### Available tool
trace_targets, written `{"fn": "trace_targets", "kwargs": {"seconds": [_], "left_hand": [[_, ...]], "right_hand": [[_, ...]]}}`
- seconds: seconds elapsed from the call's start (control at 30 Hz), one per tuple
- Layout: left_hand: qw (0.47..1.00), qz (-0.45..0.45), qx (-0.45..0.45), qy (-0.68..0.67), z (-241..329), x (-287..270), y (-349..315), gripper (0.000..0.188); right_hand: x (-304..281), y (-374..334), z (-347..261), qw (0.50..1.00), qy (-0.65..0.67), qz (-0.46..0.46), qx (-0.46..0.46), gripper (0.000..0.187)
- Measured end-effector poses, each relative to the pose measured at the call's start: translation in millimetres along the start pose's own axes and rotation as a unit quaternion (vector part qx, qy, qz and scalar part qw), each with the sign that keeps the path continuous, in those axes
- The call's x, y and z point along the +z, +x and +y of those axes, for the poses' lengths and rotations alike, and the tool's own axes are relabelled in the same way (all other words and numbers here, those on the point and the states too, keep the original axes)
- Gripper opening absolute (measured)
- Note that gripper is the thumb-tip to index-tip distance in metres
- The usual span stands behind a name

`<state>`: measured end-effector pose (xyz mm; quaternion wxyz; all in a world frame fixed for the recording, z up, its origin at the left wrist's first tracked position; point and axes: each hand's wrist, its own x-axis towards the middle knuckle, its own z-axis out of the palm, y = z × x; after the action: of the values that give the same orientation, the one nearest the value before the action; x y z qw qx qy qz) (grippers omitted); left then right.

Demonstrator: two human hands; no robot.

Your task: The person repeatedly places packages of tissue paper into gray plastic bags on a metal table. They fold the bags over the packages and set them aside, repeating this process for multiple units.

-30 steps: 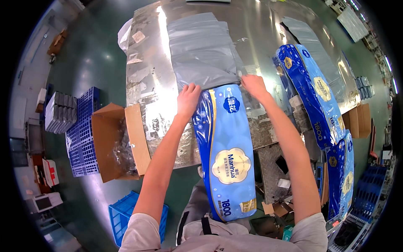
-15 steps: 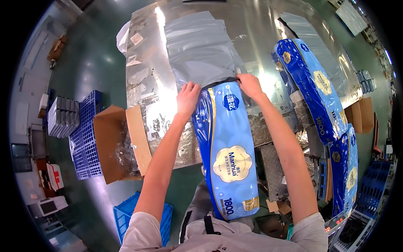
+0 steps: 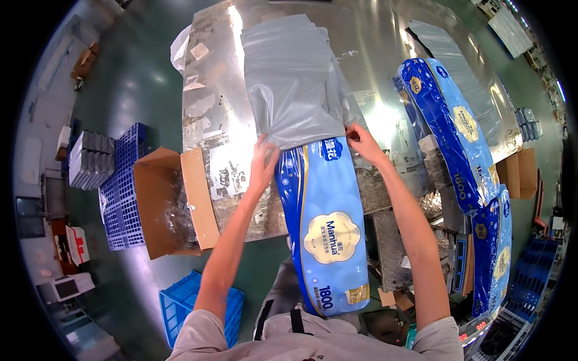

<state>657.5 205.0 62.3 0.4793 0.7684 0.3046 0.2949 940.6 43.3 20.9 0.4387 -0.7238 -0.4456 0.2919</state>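
Long pack lengthwise on the table, bag mouth over its far end, a hand at each side.

The long tissue pack (image 3: 328, 225) lies on the metal table (image 3: 223, 120), its near end hanging past the table's near edge toward the person. The plastic bag (image 3: 292, 84) lies beyond it, its mouth over the pack's far end. The left hand (image 3: 263, 163) grips the bag's mouth left of the pack; the right hand (image 3: 361, 141) grips it on the right. A second pack (image 3: 448, 129) lies on the table to the right, with a third pack (image 3: 490, 253) below it, probably off the table. An open cardboard box (image 3: 165, 204) stands just left of the table, stacked crates (image 3: 123, 186) left of that, and another crate (image 3: 189, 301) nearer the person.
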Motion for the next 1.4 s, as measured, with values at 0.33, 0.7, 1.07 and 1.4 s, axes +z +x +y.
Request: {"fn": "trace_targets", "kwargs": {"seconds": [0.33,0.7,1.07,1.4], "left_hand": [[0.982,-0.026,-0.184,-0.023,-61,6,-19,0.053],[0.930,-0.079,-0.092,0.347,-39,12,-63,0.023],[0.919,-0.171,-0.072,0.349,6,6,-206,0.011],[0.929,-0.181,-0.132,0.294,11,15,-302,0.017]], "right_hand": [[40,5,38,0.965,-0.237,0.103,-0.037,0.025],[30,-85,-22,0.988,-0.141,0.058,-0.025,0.013],[53,-243,-15,0.983,-0.151,0.088,0.051,0.014],[92,-358,3,0.967,0.052,0.097,0.230,0.014]]}}
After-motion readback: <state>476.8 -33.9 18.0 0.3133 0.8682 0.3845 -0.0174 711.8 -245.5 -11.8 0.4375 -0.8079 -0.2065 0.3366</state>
